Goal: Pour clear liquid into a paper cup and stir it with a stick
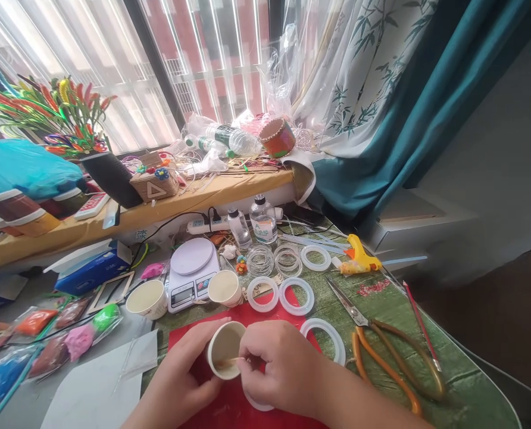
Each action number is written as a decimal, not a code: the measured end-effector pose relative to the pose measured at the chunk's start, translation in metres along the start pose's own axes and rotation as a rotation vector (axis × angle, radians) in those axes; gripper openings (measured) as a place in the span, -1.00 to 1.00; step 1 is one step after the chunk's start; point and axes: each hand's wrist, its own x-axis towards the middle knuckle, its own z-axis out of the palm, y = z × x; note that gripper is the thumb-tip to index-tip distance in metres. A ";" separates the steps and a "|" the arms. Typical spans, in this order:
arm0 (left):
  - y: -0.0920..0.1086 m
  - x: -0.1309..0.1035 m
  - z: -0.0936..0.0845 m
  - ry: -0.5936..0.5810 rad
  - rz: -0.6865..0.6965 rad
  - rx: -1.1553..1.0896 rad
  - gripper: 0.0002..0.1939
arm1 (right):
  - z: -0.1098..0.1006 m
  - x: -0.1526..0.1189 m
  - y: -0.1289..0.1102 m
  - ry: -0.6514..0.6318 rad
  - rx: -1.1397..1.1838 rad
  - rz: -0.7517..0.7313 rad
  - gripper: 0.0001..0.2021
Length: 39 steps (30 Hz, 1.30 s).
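My left hand (181, 372) is closed round a white paper cup (225, 344), tilted so that its inside faces me; a little yellowish liquid seems to lie at the bottom. Pinched in my right hand (278, 364) is a thin wooden stick (232, 360), its far end inside the cup. Both hands are over a red sheet (187, 333). Clear silicone ring molds (330, 336) lie around them, one partly hidden beneath my right hand. Two more paper cups (146, 299) stand beyond, near a white digital scale (193, 268).
Scissors (359, 319) with orange handles, a red pencil (419, 322) and a yellow glue gun (359, 256) lie to the right. Two clear bottles (263, 223) stand behind the ring molds. Bags of colored clay (80, 341) and white paper (96, 381) are at left.
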 end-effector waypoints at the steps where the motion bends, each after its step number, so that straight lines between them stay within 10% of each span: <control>1: -0.001 0.000 0.000 0.004 0.003 -0.001 -0.35 | 0.001 0.000 0.001 0.007 -0.019 -0.026 -0.73; 11: -0.007 -0.001 0.000 -0.024 0.017 0.012 -0.33 | 0.000 0.005 0.014 0.238 -0.157 0.035 -0.69; 18: -0.006 0.000 0.000 0.003 0.064 0.028 -0.38 | -0.001 0.003 0.002 0.045 0.136 0.285 -0.82; 39: 0.004 0.005 -0.003 -0.007 0.058 -0.003 -0.41 | -0.010 0.007 0.000 0.117 -0.026 0.305 -0.76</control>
